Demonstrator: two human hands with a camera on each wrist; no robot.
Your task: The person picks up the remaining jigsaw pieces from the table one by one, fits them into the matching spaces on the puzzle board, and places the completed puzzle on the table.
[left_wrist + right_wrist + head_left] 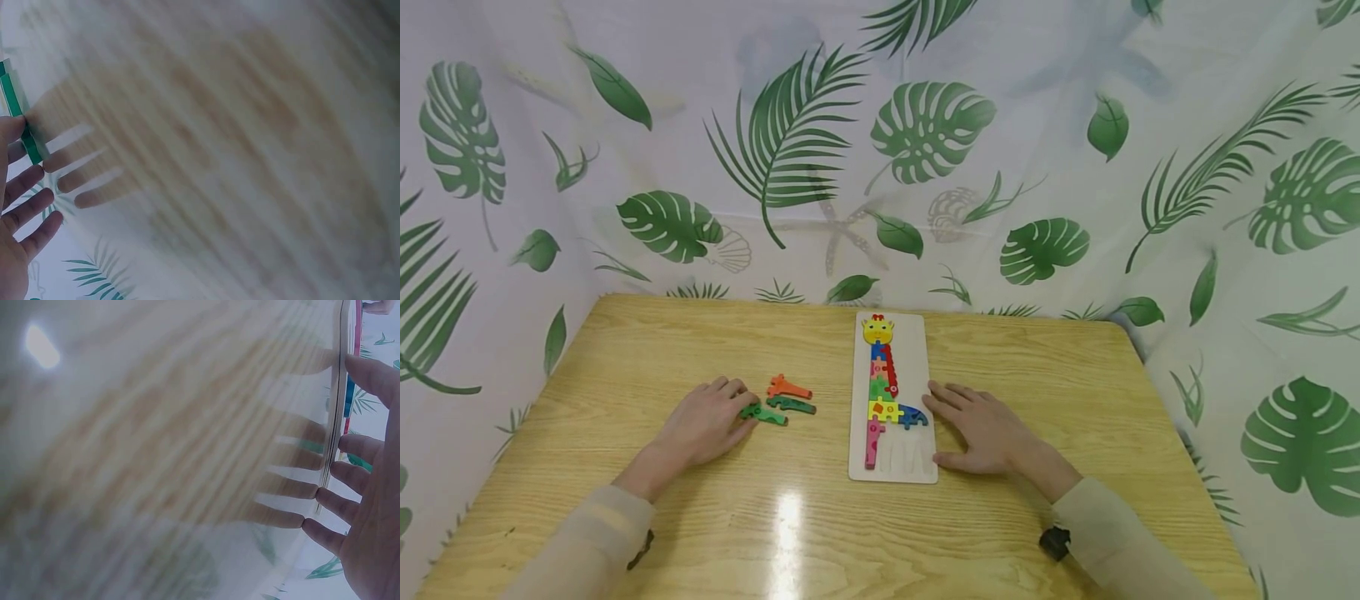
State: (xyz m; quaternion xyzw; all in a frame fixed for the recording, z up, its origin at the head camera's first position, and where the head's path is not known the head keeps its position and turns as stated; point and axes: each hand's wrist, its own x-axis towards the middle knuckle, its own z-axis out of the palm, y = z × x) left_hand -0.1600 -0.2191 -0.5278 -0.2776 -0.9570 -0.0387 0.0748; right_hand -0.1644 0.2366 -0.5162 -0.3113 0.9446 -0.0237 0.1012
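On the left, my left hand (706, 422) pinches a light green puzzle piece (772, 417) at its end; in the left wrist view, thumb and forefinger meet at the green piece (12, 97) while the other fingers spread. A dark green piece (795, 405) and an orange piece (792, 387) lie just past it. The giraffe puzzle board (912, 354) lies in the middle, with head, neck, body and one pink leg (872, 450) in it. Bare leg recesses show at its lower right. My right hand (988, 433) touches the board's right edge with spread fingers.
A wooden table (1000, 533) carries everything, with glare near its front. Behind it and at both sides hangs a white leaf-print cloth (820, 50).
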